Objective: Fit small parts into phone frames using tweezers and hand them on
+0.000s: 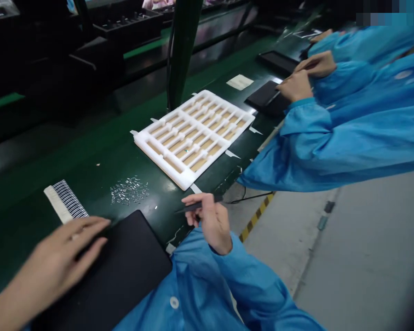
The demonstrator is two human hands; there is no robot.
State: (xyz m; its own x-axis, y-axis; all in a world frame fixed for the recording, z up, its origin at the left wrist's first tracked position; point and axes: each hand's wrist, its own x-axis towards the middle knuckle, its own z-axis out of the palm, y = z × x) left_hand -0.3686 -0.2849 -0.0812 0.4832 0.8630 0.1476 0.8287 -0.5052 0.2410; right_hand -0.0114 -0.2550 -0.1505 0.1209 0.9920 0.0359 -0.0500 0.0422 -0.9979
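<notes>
On the dark green bench (pixel 69 158), a white foam tray with slotted compartments (pixel 188 178) lies near the middle of the near edge, slanted, with pale tape tabs around its rim. A dark green upright post (pixel 186 46) stands behind it, towards the far edge. Just beyond the tray's right corner is a cream square pad (pixel 239 82). Farther right along the near edge, a co-worker's hands (pixel 295 86) are over a black flat block (pixel 265 95), and blue sleeves (pixel 352 138) hang across that edge. Left of the tray are a loose scatter of small shiny metal pieces (pixel 129 191) and a cream strip with a row of dark lines (pixel 69 200).

The left hand (pixel 60 257) reaches in from the lower left, palm down, fingers extended close together and thumb apart, grasping nothing visible. The right hand (pixel 212 223) is by the near edge, its fingers closed around a slim black tool (pixel 196 208), whose tip points left over the bench.

The flat black rectangular panel (pixel 124 262) lies at the near edge, below the metal pieces. The left hand is over its left side; whether it touches is unclear. The right hand is beyond its right side, apart from it.
</notes>
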